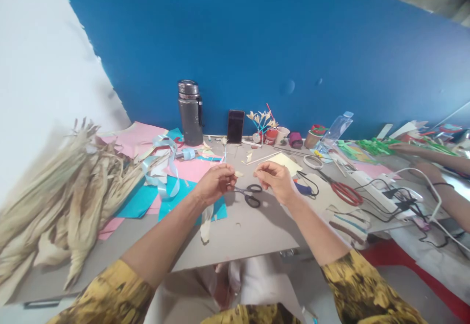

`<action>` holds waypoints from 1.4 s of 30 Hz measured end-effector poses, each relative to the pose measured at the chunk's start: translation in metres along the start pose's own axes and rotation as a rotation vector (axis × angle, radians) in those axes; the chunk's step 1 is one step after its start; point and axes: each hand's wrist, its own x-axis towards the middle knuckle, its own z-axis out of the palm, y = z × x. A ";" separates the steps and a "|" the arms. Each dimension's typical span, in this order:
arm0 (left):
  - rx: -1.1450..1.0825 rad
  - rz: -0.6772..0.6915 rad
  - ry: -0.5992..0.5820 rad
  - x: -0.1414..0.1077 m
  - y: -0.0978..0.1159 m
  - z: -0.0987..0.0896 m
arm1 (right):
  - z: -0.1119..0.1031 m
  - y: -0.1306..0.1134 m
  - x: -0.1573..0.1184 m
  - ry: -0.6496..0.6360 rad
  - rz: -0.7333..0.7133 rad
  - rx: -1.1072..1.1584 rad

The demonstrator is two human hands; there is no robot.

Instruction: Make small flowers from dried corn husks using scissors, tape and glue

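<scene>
"What was held in the left hand?"

"A small, pale, petal-like piece was gripped at the closed fingertips, above the table and level with the right hand. There, the thumb and fingers were curled close together; whether the tips met or anything was pinched could not be told."

"And the materials?"

"Dried corn husks, long, ribbed and crinkled, were heaped on the left. A flat, pale husk strip was seen below the left wrist, partly over smooth blue paper. Glossy light-blue ribbon was left in loose loops beside pink paper."

"Was anything in the way?"

"1 pair of black-handled scissors was set between the 2 hands, with its blades partly hidden by the left hand."

"What was placed farther off?"

"A dark metal vacuum flask, a phone and pointed-petalled flowers on blue stems were stood near the blue wall. On the right, red-handled scissors and a white power strip tangled with cables were seen; beyond, green strips were reached by a co-worker's arm."
</scene>
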 end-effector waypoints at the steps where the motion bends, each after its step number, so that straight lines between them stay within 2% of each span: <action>1: -0.002 -0.024 -0.024 0.000 0.000 0.000 | 0.000 0.000 -0.001 -0.039 0.017 0.039; 7: 0.015 -0.143 -0.250 -0.006 -0.001 0.000 | -0.009 0.000 0.000 -0.224 0.015 0.088; 11: 0.056 -0.167 -0.380 -0.012 -0.004 0.005 | -0.007 0.003 0.001 -0.368 0.030 0.102; 13: 0.056 -0.158 -0.383 -0.012 -0.006 0.006 | -0.003 0.005 0.001 -0.429 0.057 0.127; 16: 0.045 -0.144 -0.340 -0.012 -0.008 0.007 | 0.002 0.005 0.002 -0.439 0.058 0.153; 22: 0.066 -0.082 -0.248 -0.011 -0.008 0.008 | 0.000 0.000 -0.003 -0.250 0.178 0.185; 26: 0.101 -0.028 -0.199 -0.009 -0.008 0.009 | -0.004 -0.006 -0.011 -0.247 0.182 0.159; 31: 0.147 -0.039 -0.254 -0.008 -0.009 0.007 | 0.001 -0.013 -0.015 -0.224 0.153 0.067; 35: 0.139 -0.055 -0.301 -0.008 -0.005 0.006 | -0.005 -0.021 -0.010 -0.229 0.207 0.105; 38: 0.106 -0.062 -0.304 -0.009 -0.001 0.006 | -0.017 -0.028 -0.007 -0.298 0.288 0.125; 42: 0.101 -0.055 -0.294 -0.008 -0.002 0.006 | -0.027 -0.035 -0.005 -0.490 0.323 0.023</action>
